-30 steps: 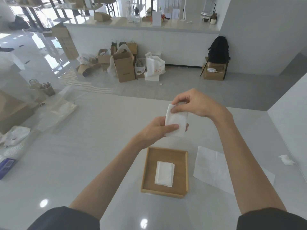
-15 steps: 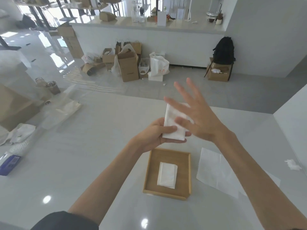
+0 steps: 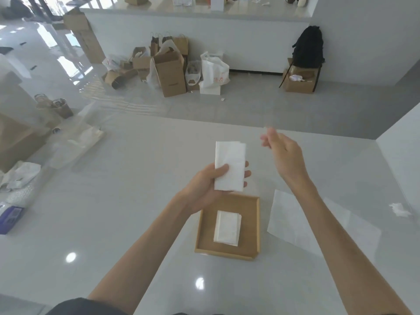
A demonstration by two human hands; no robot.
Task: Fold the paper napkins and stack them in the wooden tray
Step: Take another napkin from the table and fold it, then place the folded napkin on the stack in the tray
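Note:
My left hand (image 3: 204, 187) holds a folded white napkin (image 3: 230, 165) upright, thumb across its lower front, just above the far edge of the wooden tray (image 3: 204, 237). Inside the tray lies a small stack of folded napkins (image 3: 227, 228). My right hand (image 3: 284, 155) hovers to the right of the held napkin, apart from it, fingers loose and blurred, holding nothing. An unfolded white napkin (image 3: 318, 223) lies flat on the table to the right of the tray.
A crumpled scrap of tissue (image 3: 400, 209) sits at the far right of the white table (image 3: 113, 212). Plastic bags, wrapping and a purple packet (image 3: 10, 219) crowd the left edge. Cardboard boxes and bags stand on the floor beyond.
My right hand has let go of the folded napkin and drawn away to the right. The left hand keeps the napkin, now fully visible and upright.

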